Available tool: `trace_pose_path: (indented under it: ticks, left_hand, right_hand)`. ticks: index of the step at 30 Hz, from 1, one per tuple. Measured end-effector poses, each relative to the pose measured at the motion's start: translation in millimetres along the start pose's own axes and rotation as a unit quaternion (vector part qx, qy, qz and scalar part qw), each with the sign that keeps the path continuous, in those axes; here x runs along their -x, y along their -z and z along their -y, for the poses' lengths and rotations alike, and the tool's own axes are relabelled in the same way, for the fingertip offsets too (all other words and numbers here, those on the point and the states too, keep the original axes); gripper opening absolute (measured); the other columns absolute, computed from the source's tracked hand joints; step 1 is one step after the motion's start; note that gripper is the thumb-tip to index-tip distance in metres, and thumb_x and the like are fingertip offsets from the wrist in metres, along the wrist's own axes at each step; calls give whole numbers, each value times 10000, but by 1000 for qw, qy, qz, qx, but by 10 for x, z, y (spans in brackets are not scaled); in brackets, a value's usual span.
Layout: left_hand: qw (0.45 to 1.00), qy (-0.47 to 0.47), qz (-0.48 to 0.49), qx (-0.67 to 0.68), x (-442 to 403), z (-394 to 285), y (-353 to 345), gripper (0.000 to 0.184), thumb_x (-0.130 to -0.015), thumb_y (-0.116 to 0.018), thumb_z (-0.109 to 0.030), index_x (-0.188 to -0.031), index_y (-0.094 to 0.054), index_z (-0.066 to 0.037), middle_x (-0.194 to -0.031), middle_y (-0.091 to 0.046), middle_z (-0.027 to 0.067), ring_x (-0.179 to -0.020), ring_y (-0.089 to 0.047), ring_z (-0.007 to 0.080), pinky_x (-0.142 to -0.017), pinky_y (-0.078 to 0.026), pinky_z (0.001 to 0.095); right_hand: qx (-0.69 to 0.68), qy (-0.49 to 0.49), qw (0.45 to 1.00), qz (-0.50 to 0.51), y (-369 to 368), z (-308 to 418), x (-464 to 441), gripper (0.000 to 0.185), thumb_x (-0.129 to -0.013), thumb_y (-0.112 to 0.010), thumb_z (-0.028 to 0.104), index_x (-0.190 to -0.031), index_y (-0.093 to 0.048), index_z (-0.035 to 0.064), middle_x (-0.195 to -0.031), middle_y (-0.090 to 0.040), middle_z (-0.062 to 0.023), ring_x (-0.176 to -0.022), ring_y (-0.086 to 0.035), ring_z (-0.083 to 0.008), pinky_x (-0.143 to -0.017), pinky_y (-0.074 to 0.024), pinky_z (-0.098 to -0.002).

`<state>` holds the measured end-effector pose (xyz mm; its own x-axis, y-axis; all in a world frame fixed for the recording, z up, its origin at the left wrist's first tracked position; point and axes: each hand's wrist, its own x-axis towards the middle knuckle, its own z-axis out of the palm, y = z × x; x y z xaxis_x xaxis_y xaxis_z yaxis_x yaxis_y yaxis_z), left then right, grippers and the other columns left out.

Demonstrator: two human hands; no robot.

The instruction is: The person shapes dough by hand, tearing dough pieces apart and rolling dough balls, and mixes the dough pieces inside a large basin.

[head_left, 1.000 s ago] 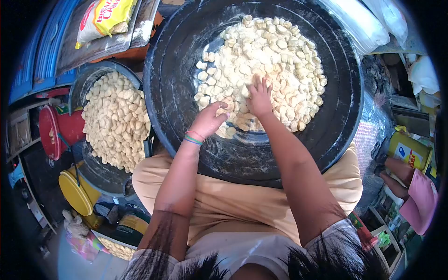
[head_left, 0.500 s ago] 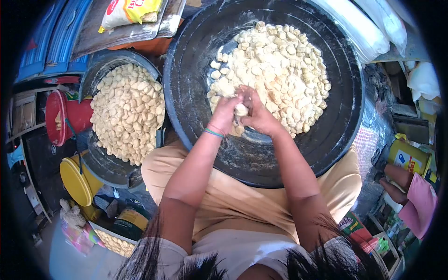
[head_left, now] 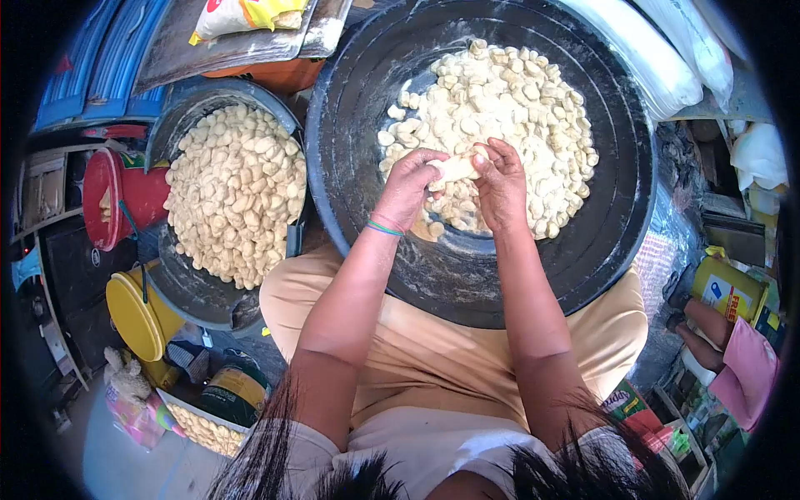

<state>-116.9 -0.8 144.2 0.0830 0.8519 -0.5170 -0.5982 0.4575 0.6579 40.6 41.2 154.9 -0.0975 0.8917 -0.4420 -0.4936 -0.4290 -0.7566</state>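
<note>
A pale, flour-dusted dough piece is pinched between my two hands above the large black tub. My left hand, with thin bands at its wrist, grips the left end of the piece. The right end is between the thumb and fingers of my right hand. Below and beyond the hands, many small floured dough pieces lie heaped in the tub. Some loose flour shows on the tub's bottom near my left hand.
At the left, a dark basin holds a big heap of rounded dough pieces. Beside it are a red bucket and a yellow bucket. A yellow bag rests on boards. Another person's legs show at the right.
Both hands have come together and lifted from the heap, and a pale piece now spans between them. The view has shifted, so the tub and basin appear farther right.
</note>
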Motion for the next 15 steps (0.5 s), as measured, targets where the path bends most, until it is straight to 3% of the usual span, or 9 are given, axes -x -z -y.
trace_pose_path:
  ticks: [2, 4, 6, 8, 10, 11, 12, 14, 15]
  left_hand:
    - [998, -3, -41, -46, -20, 14, 1, 273, -782, -572, -37, -1052, -612, -45, -996, -610, 43, -882, -561, 133, -676, -480, 286]
    - [969, -42, -96, -226, -72, 14, 141, 318, -772, -566, -33, -1088, -604, -35, -1066, -603, 61, -956, -568, 173, -755, -484, 297]
    - [898, -121, -128, -404, -143, 48, 315, 343, -773, -577, -44, -1115, -599, -25, -1128, -589, 83, -1022, -566, 200, -826, -474, 295]
    - [778, -236, -131, -568, -207, 132, 434, 353, -785, -607, -69, -1133, -598, -14, -1183, -569, 108, -1080, -553, 214, -890, -450, 280]
    - [917, -175, -83, -348, -100, 116, 106, 335, -792, -640, -111, -1110, -613, -9, -1193, -558, 120, -1085, -548, 204, -912, -435, 280]
    - [962, -141, -57, -228, -60, 80, -23, 329, -796, -657, -132, -1098, -621, -6, -1198, -552, 126, -1088, -546, 199, -923, -428, 281]
    - [987, -27, 18, -160, -57, 37, -13, 335, -803, -685, -188, -1067, -630, 12, -1176, -558, 136, -1073, -544, 188, -921, -429, 300]
    - [964, 43, 10, -261, -118, 65, 117, 363, -795, -686, -215, -1075, -626, 8, -1191, -554, 154, -1062, -559, 222, -915, -433, 319]
    - [947, 78, 6, -311, -132, 70, 181, 376, -792, -687, -229, -1079, -624, 6, -1199, -553, 163, -1056, -567, 239, -912, -435, 328]
  right_hand:
    - [-21, 41, 998, -39, 76, -115, -76, 369, -808, -643, -51, -1132, -505, 59, -1115, -553, -83, -988, -551, -168, -834, -469, -312]
    - [-38, 78, 993, -85, 120, -146, -138, 351, -808, -636, -58, -1120, -509, 41, -1112, -551, -81, -990, -548, -170, -846, -468, -316]
    - [-51, 110, 983, -135, 150, -127, -185, 336, -805, -628, -69, -1107, -516, 26, -1102, -548, -82, -992, -545, -172, -856, -466, -317]
    - [3, 37, 998, -60, 145, -101, -172, 306, -811, -632, -49, -1087, -536, 40, -1071, -553, -70, -971, -544, -150, -841, -460, -302]
    - [37, -3, 999, 9, 89, -112, -86, 264, -812, -616, -50, -1049, -563, 52, -1008, -567, -53, -889, -550, -125, -789, -463, -270]
    - [73, -7, 997, 31, 86, -130, -74, 263, -810, -617, -48, -1051, -561, 43, -976, -577, -52, -870, -559, -134, -769, -473, -279]
    - [108, -11, 993, 53, 93, -163, -74, 263, -809, -619, -47, -1052, -558, 34, -944, -586, -51, -852, -568, -143, -749, -484, -287]
    - [163, 20, 985, 47, 144, -264, -141, 211, -800, -631, -18, -1001, -575, 13, -839, -607, -35, -753, -578, -147, -658, -496, -292]
    - [267, 53, 962, 22, 215, -322, -216, 194, -791, -634, -12, -978, -589, 16, -840, -614, -50, -750, -579, -145, -657, -495, -288]
